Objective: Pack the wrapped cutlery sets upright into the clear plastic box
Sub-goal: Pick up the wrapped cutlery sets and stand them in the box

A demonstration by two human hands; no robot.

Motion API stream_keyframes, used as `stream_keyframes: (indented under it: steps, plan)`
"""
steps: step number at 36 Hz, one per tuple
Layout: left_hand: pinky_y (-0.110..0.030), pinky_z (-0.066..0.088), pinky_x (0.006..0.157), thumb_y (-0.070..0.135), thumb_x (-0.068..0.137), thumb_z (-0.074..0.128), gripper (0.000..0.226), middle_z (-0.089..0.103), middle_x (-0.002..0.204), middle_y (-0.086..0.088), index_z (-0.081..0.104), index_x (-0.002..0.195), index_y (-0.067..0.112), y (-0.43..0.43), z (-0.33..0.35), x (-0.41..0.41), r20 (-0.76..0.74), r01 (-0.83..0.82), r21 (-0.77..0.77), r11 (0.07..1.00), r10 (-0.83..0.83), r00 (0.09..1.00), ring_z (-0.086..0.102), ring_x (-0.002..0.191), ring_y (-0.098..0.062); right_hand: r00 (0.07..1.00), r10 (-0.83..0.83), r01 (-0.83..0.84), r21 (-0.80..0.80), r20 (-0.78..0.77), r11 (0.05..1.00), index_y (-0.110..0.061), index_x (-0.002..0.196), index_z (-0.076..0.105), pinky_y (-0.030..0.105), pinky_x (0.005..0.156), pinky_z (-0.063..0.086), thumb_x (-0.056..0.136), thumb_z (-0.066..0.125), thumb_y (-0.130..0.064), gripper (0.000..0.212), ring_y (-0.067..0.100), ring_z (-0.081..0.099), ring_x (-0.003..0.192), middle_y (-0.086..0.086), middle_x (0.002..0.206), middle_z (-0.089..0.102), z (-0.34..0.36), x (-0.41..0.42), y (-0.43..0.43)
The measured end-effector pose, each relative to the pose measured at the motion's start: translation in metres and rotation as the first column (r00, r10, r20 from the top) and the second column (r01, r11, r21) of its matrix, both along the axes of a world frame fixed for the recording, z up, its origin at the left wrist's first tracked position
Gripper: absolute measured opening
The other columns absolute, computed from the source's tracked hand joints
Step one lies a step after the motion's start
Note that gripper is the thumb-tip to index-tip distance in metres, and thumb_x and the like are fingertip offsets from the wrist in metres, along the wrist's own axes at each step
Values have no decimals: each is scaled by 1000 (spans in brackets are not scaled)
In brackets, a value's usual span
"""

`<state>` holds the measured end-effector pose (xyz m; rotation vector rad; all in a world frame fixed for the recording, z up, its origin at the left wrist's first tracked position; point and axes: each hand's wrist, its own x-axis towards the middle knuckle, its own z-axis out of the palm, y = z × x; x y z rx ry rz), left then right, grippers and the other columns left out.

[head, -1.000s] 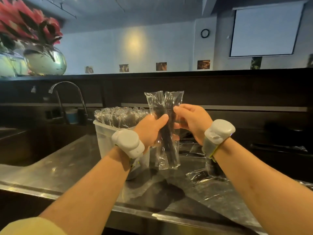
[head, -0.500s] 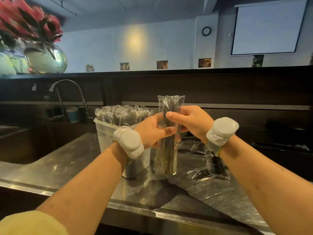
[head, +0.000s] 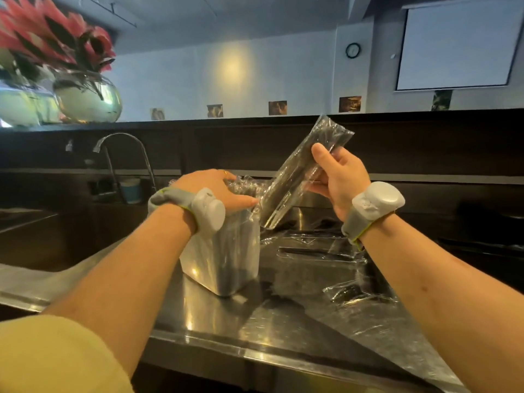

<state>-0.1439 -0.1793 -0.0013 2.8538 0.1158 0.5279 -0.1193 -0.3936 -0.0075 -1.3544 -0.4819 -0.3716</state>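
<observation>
A person's right hand (head: 337, 180) grips a wrapped cutlery set (head: 300, 171) at its upper half, thumb in front and fingers curled behind the clear film; whether the film holds one packet or two cannot be told. The set is tilted, its top leaning up and away past the right thumb, its lower end hanging just beside the left thumb tip. The left hand (head: 215, 191) lies palm down, fingers straight, pressing on the tops of the packed sets (head: 246, 184) that stand upright in the clear plastic box (head: 226, 259). The box sits directly under that hand on a steel counter (head: 198, 316). The two hands are apart, the right one higher. Each wrist carries a white band device (head: 377, 199); the marks on its face are too blurred to read. A ring (head: 225, 172) shows on the left hand, and a pale yellow sleeve (head: 56, 355) covers the left upper arm. Below the right wrist, more loose sets (head: 314, 252) lie flat on the counter. Beyond the left hand stand a curved tap (head: 124, 154) and a blue cup (head: 131, 190). On a ledge above and left of it is a glass vase (head: 88, 97) of red flowers. High beyond the right hand hang a wall clock (head: 353, 50) and a white screen (head: 456, 46). A row of small wall pictures (head: 277, 107) is too small to make out.
</observation>
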Motion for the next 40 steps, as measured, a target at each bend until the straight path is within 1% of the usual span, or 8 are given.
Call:
stream_keyframes:
  steps: [4,9,12,16,21,26,32,40]
  plan:
    - [-27,44,74,62,76,63,50,57,107,11,53,121,42,8,-1,0,35,67,-77,995,-65,997,53,92,-12,1000,-5,4,73,17,997,-19,99,61,32,74,58,96,51,-27,13,20,69,92,6,98,71,-2,1,2]
    - [-33,46,98,37,78,73,32,64,113,15,63,106,49,37,3,-14,-12,353,-269,896,-370,929,58,109,-11,997,72,-63,273,-22,960,-18,100,60,33,73,58,96,51,-29,14,22,68,93,5,97,69,3,5,-1]
    - [-30,29,110,62,71,65,41,49,124,25,56,109,53,36,15,-25,-92,423,-220,879,-451,888,33,130,-3,991,129,-106,358,-39,928,-19,97,59,31,71,57,96,51,-30,14,21,67,92,5,95,69,7,7,0]
    - [-4,37,82,73,60,63,59,52,105,28,47,113,52,10,20,-31,-64,451,-51,891,-454,889,52,103,1,987,155,-130,387,-35,913,-18,94,58,31,72,57,96,51,-30,14,19,67,84,3,88,70,8,7,4]
    - [-23,42,85,76,60,57,71,51,105,21,49,123,44,2,8,-18,-38,232,-16,973,-233,972,52,96,-6,983,166,-120,413,-79,903,-18,95,59,31,71,56,95,53,-32,15,21,64,87,4,88,68,3,12,6]
    - [-18,40,65,56,81,62,31,60,99,13,56,109,45,8,6,-13,25,212,-58,976,-211,977,58,88,-11,972,218,-154,462,-89,873,-16,102,59,29,67,58,94,55,-33,19,17,68,84,1,87,70,4,12,7]
    - [-28,45,74,36,84,67,12,62,84,13,63,95,32,16,8,-13,63,272,-129,954,-266,962,61,85,-14,955,292,-246,434,-42,867,-17,100,59,32,72,58,94,53,-32,17,17,70,82,0,84,72,8,8,23]
    - [-32,52,85,32,85,68,15,70,94,11,72,99,32,22,3,-7,108,344,-214,914,-328,938,64,90,-14,979,183,-195,172,84,965,-18,102,60,28,68,56,97,50,-24,13,22,70,92,3,95,70,10,9,34]
